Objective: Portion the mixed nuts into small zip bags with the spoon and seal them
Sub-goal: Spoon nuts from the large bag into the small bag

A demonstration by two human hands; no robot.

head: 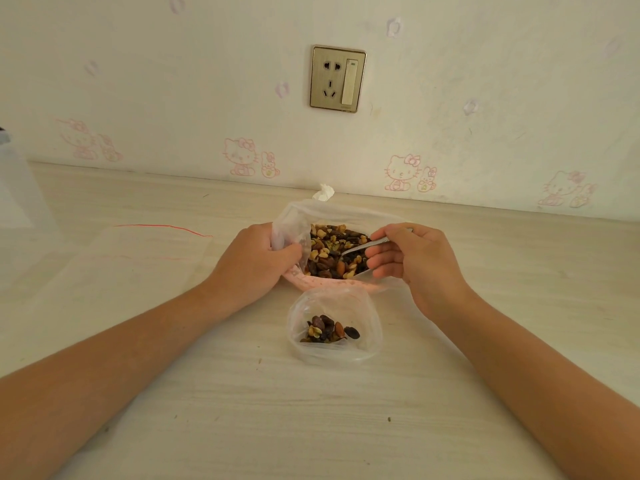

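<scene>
A large clear bag of mixed nuts lies open in the middle of the table. My left hand grips its left rim and holds it open. My right hand pinches the handle of a metal spoon, whose bowl is dug into the nuts. Just in front of the large bag stands a small clear zip bag, open, with a small heap of nuts at its bottom.
Several empty zip bags with red seal lines lie flat at the left. A translucent container stands at the far left edge. A crumpled white tissue sits by the wall behind the large bag. A wall socket is above.
</scene>
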